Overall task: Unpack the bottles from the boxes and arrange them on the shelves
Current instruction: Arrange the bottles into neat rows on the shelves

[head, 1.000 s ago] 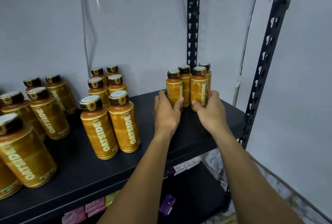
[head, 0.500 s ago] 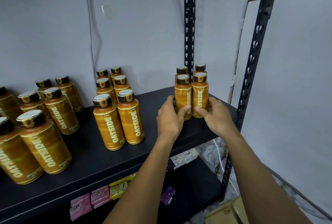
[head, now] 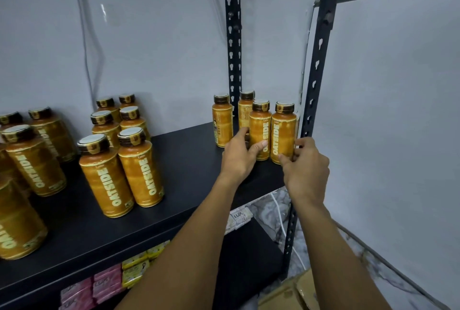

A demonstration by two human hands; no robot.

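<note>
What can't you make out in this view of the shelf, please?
Head view:
Back right bottle: lower half behind the left hand and front left bottle.
Front right bottle: lower right side under the right hand.
Leftmost bottle: cut by the left edge.
Cardboard box: cut by the bottom edge.

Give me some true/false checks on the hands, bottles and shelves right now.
1. The right hand grips the rightmost Oatside bottle. True.
2. The left hand lies flat on the black shelf. False: its thumb and fingers hold the neighbouring Oatside bottle.
3. The bottles in view on the black shelf stand upright with caps on. True.
4. The shelf below holds more bottles. False: it holds soap packs, some marked Lux.
</note>
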